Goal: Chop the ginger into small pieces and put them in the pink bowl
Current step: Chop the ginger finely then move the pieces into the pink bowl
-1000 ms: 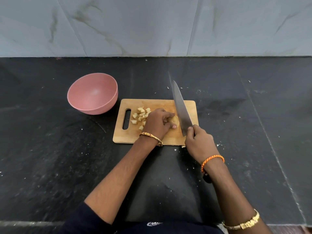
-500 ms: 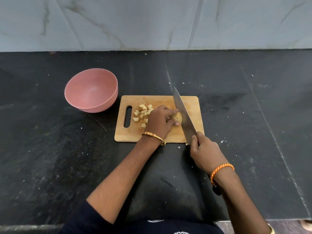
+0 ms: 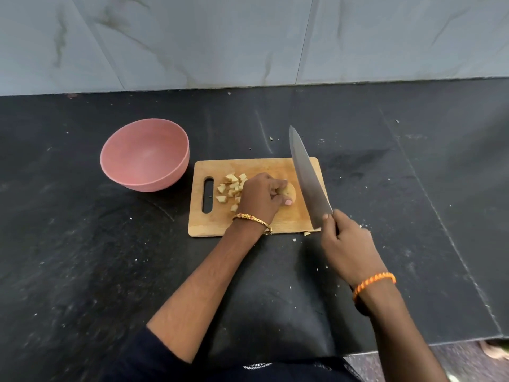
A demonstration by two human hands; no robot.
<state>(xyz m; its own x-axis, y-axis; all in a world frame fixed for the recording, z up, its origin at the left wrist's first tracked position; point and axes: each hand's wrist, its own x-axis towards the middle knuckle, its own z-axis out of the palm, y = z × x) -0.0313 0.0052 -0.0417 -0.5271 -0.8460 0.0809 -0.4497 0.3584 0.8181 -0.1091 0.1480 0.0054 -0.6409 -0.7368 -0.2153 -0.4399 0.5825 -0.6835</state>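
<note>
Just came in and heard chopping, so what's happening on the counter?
A person is chopping ginger on a wooden cutting board. The left hand holds the uncut ginger piece down, while the right hand grips a large knife with its blade to the right of the ginger. A small pile of chopped pieces lies on the board near its handle slot. The pink bowl, left of the board, has no ginger in it yet.
</note>
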